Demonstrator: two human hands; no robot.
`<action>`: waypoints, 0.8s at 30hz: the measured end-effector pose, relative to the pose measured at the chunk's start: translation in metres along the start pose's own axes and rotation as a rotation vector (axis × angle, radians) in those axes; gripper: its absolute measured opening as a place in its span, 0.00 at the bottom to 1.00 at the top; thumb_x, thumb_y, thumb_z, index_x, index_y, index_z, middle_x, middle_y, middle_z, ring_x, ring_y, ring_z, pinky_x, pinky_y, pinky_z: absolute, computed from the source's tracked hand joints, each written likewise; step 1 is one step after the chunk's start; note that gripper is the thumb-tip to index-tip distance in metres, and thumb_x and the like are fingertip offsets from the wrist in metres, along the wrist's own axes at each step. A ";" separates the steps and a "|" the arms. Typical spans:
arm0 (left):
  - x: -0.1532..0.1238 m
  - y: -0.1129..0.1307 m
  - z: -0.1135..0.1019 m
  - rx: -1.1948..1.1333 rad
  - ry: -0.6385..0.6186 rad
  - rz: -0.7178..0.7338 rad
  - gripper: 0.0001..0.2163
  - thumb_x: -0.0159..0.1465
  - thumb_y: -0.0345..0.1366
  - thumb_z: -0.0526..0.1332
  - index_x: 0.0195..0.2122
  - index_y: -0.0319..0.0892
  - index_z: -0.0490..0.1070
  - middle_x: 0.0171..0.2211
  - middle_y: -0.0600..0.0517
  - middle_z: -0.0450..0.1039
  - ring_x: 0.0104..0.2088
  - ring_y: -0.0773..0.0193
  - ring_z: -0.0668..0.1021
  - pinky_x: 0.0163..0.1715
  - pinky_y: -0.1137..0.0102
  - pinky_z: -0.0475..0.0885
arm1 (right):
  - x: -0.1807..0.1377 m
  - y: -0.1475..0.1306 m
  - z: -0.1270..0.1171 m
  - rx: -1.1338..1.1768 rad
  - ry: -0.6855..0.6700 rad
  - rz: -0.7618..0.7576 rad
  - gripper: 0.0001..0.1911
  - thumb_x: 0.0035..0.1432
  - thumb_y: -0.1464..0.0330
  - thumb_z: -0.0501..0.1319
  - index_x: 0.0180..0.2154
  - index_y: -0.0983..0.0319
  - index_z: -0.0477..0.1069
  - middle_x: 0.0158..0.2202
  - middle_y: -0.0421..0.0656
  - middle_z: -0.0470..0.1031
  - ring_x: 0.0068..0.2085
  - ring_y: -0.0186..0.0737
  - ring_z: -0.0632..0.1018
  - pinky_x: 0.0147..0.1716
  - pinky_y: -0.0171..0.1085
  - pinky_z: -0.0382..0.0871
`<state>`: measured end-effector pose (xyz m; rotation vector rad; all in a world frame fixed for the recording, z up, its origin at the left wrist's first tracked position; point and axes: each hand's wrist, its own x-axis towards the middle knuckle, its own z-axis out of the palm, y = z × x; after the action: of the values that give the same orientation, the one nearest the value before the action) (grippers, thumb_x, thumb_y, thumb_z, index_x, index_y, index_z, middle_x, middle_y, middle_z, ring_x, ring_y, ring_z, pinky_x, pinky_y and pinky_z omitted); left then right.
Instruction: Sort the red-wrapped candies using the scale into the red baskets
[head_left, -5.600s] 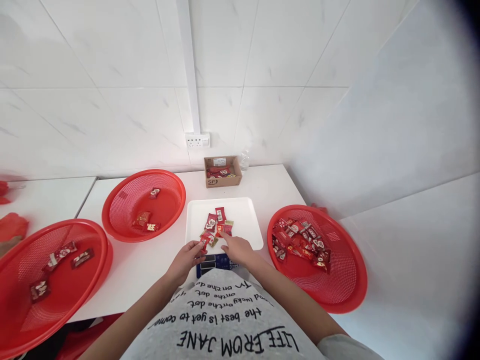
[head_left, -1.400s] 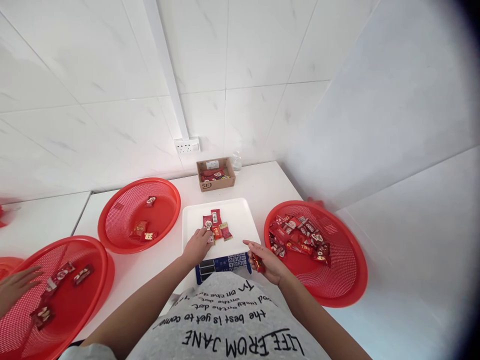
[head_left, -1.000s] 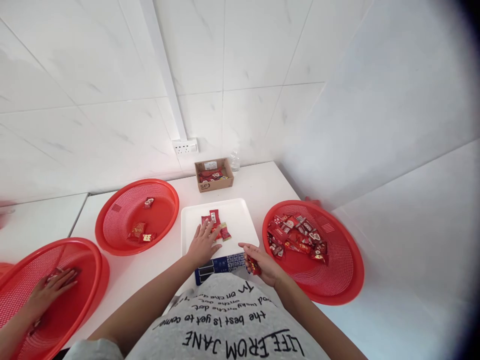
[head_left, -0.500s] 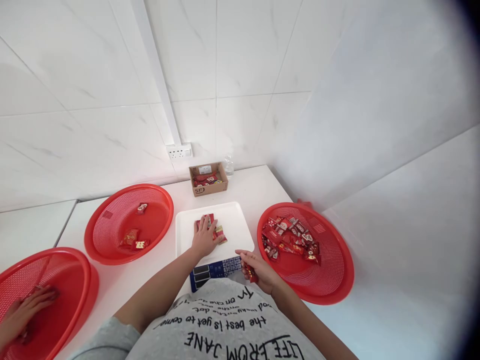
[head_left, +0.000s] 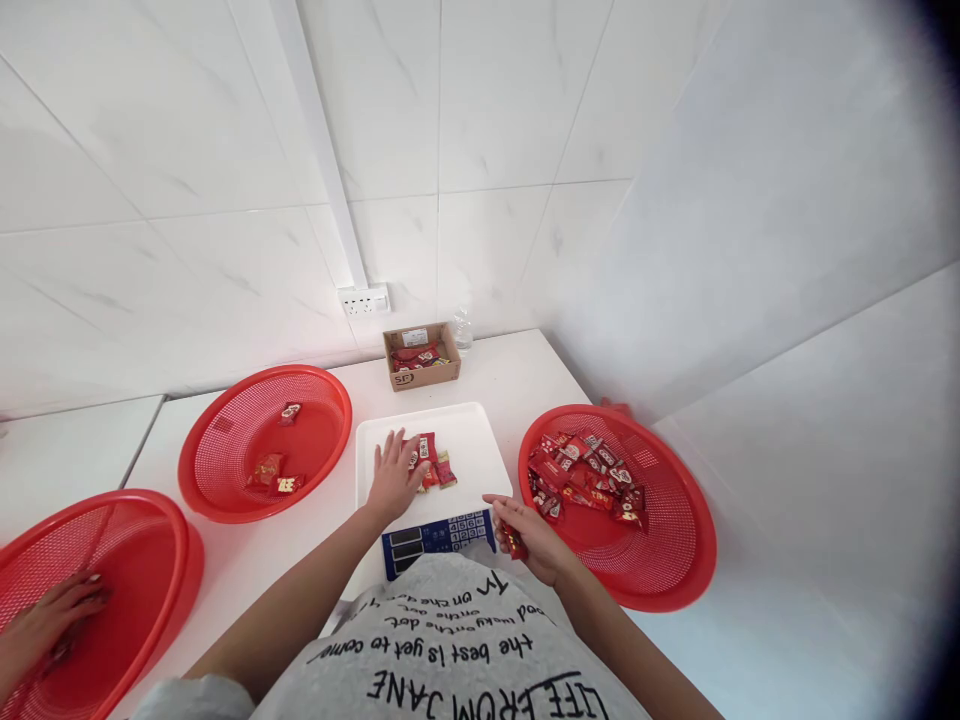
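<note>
On the white scale pan (head_left: 472, 430) lie several small wrapped snack packets (head_left: 427, 449), mostly red, one with a yellow-green patch. My left hand (head_left: 391, 475) is spread over the left part of the pan, fingers apart, its fingertips at the edge of the packets. A red wrapped packet (head_left: 514, 542) is held in my right hand (head_left: 529, 535), just off the pan's front right corner. Below the pan shows the scale's blue keypad panel (head_left: 435, 538), partly behind my shirt.
To the right a red basket (head_left: 675, 560) holds many red packets (head_left: 581, 470). Another red basket (head_left: 196, 440) at left has a few. Another person's hand (head_left: 56, 620) reaches into a third basket (head_left: 176, 530). A cardboard box (head_left: 424, 376) and clear plastic bottle (head_left: 463, 328) stand at the wall.
My left hand has drawn back to the left, uncovering more of the packets on the pan. My right hand still holds its packet. The view has shifted slightly.
</note>
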<state>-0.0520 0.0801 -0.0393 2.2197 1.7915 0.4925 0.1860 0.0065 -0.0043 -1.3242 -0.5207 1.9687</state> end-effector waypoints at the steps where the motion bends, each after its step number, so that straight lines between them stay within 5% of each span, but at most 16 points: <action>1: -0.006 -0.009 -0.006 -0.020 0.042 -0.058 0.23 0.64 0.47 0.46 0.57 0.43 0.56 0.61 0.42 0.50 0.62 0.50 0.50 0.57 0.49 0.48 | -0.001 -0.001 -0.005 0.015 0.016 -0.010 0.20 0.45 0.59 0.65 0.39 0.61 0.68 0.20 0.34 0.64 0.20 0.27 0.64 0.18 0.28 0.57; 6: -0.048 -0.058 -0.040 -0.072 0.267 -0.257 0.22 0.63 0.46 0.47 0.53 0.38 0.60 0.57 0.38 0.58 0.60 0.49 0.55 0.56 0.49 0.53 | -0.008 -0.003 -0.024 0.094 0.087 -0.056 0.15 0.46 0.58 0.63 0.35 0.60 0.68 0.22 0.35 0.63 0.21 0.28 0.65 0.19 0.29 0.59; 9: -0.072 -0.067 -0.054 -0.111 0.306 -0.308 0.20 0.62 0.45 0.48 0.51 0.38 0.62 0.53 0.39 0.62 0.58 0.50 0.60 0.55 0.51 0.56 | -0.010 -0.003 -0.019 0.064 0.066 -0.064 0.15 0.46 0.58 0.63 0.34 0.60 0.68 0.23 0.36 0.64 0.23 0.29 0.66 0.21 0.30 0.61; 15: -0.088 -0.019 -0.051 -0.289 0.093 -0.271 0.14 0.62 0.43 0.50 0.45 0.43 0.66 0.46 0.47 0.70 0.48 0.59 0.71 0.48 0.60 0.68 | -0.003 -0.003 0.021 -0.203 -0.117 0.047 0.23 0.43 0.59 0.64 0.42 0.58 0.66 0.28 0.36 0.68 0.25 0.28 0.69 0.23 0.29 0.59; 20: -0.079 0.018 -0.037 -0.205 -0.116 0.073 0.13 0.62 0.38 0.53 0.47 0.46 0.67 0.48 0.48 0.69 0.50 0.59 0.69 0.49 0.60 0.67 | 0.006 -0.001 0.049 -0.539 -0.308 -0.009 0.17 0.46 0.54 0.61 0.31 0.61 0.65 0.19 0.34 0.63 0.19 0.27 0.61 0.19 0.30 0.50; 24: -0.063 0.026 -0.025 -0.015 -0.209 0.168 0.20 0.59 0.36 0.56 0.54 0.43 0.62 0.56 0.45 0.62 0.57 0.53 0.63 0.54 0.56 0.61 | 0.007 0.004 0.050 -0.626 -0.316 -0.090 0.18 0.46 0.51 0.59 0.25 0.60 0.63 0.17 0.34 0.60 0.20 0.28 0.58 0.20 0.31 0.48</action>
<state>-0.0510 0.0129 -0.0132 2.3262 1.5023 0.2911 0.1369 0.0112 0.0083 -1.3040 -1.4116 2.0281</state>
